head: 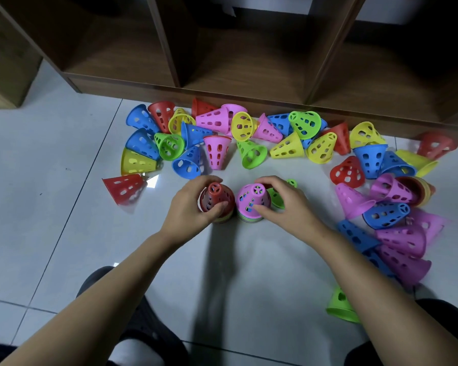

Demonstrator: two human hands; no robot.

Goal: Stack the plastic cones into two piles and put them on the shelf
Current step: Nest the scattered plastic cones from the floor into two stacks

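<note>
**Fingers [205, 180] curled round two cone piles**

The left hand [193, 207] wraps its fingers and thumb round a red-topped pile [215, 194]. The right hand [286, 204] curls its own fingers [271, 180] and thumb round a pink-topped pile [251, 198]. Both piles stand upright on the tiled floor [64, 207], just beside each other between the two thumbs. A green cone [274, 199] lies partly hidden behind the right fingers. Loose cones [217, 151] lie scattered beyond the fingertips, before the wooden shelf [249, 92].

floor [50, 154]: pale glossy tiles, dark grout
shelf [222, 85]: dark wood, open cubbies
far left: separate wood unit [3, 83]
</note>
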